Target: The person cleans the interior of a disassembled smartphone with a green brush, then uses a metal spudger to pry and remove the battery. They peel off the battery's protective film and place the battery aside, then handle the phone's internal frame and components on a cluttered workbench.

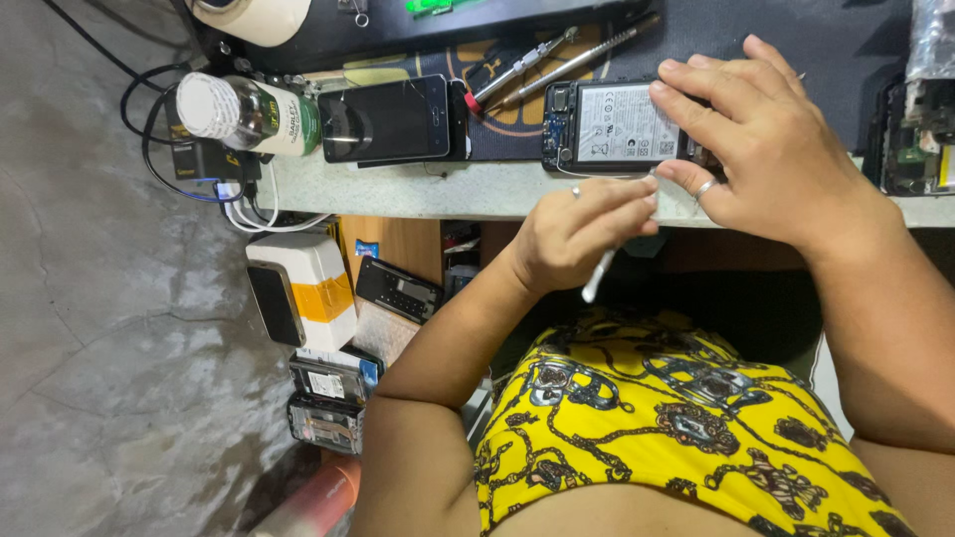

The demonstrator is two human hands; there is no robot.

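An opened black phone lies back-up on a dark mat, its back cover off and a white-labelled battery showing. My right hand rests flat over the phone's right half, fingers spread, a ring on one finger. My left hand is at the table edge just below the phone, pinching a thin white stick tool. The tool's upper end is at the phone's lower edge, beside my right thumb; its exact tip is hidden by my fingers.
A second phone with a dark screen lies left of the open one, next to a white-capped bottle and cables. Metal tweezers and a screwdriver lie behind. Another opened device is at the right. Boxes and phone parts are stacked under the table.
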